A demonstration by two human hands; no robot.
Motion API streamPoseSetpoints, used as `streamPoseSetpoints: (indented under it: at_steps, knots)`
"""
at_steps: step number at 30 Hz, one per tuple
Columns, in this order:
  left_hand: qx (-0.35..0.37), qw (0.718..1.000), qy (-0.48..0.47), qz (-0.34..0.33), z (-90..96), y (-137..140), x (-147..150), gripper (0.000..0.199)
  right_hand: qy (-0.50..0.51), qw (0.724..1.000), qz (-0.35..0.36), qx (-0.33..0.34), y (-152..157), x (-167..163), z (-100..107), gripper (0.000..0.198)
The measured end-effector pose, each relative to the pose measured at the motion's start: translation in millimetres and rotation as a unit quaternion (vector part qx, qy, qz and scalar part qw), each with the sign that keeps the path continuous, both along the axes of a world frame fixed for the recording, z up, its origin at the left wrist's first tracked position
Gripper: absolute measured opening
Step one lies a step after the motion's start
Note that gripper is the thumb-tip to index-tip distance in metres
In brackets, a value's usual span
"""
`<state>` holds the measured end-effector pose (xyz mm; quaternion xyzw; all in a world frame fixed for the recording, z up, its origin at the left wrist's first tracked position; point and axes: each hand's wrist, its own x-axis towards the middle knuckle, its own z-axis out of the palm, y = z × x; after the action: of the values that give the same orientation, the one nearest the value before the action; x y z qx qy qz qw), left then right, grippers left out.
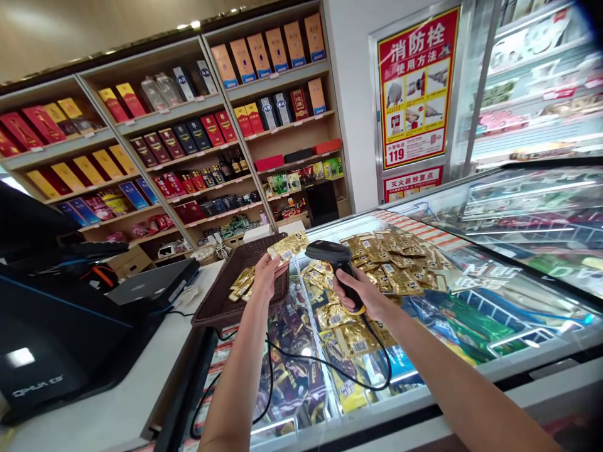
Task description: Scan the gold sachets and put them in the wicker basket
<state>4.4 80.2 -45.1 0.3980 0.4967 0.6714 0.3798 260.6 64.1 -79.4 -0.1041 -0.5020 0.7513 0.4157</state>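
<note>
My left hand (pixel 267 275) grips a gold foil packet (pixel 289 247) by its lower edge, its barcode side showing, over the right rim of a brown woven basket (pixel 217 302). Several similar gold packets (pixel 244 282) lie inside that basket. In my right hand (pixel 360 290) is a black barcode scanner (pixel 330 252), its head pointing left toward the held packet, not touching it. A black cable (pixel 325 361) loops down from the scanner's handle. Beyond and below the scanner, many gold packets (pixel 400 263) lie in a spread pile on the glass freezer top.
The glass-topped chest freezer (pixel 313 339) holds packaged goods in wire baskets. On the left, a white counter (pixel 117 389) carries a black checkout machine (pixel 51 339). Shelves of boxed goods (pixel 183 138) line the back wall beside a red fire-hydrant poster (pixel 417 88).
</note>
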Motion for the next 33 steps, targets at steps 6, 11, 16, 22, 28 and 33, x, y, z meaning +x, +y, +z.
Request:
streamPoseSetpoints:
  at_steps: [6, 11, 16, 22, 28, 33]
  knots:
    - [0.013, 1.0, -0.01, -0.013, -6.7, 3.9, 2.2, 0.023, -0.049, 0.999, 0.004, 0.018, -2.8, -0.6, -1.3, 0.034]
    - [0.015, 1.0, -0.006, -0.008, -3.9, 1.9, 4.5, 0.022, -0.061, 0.998, 0.009, 0.015, -2.1, -1.3, -2.5, 0.035]
    - [0.011, 1.0, -0.003, -0.01, -3.0, -0.7, 8.8, 0.022, -0.06, 0.998, 0.009, 0.011, -0.9, -2.6, -4.7, 0.036]
    - [-0.004, 0.999, 0.007, 0.044, 2.0, 1.0, -1.7, 0.016, -0.053, 0.999, 0.002, -0.001, -2.5, -0.6, -1.0, 0.037]
    - [-0.036, 0.955, 0.092, 0.281, 7.3, -3.3, -41.7, 0.052, -0.011, 0.999, -0.027, -0.039, 2.4, 3.0, 1.7, 0.038]
    - [0.005, 0.914, 0.285, 0.289, 0.8, -1.5, -18.5, 0.055, 0.011, 0.997, -0.041, -0.063, 5.9, 5.9, 1.0, 0.04]
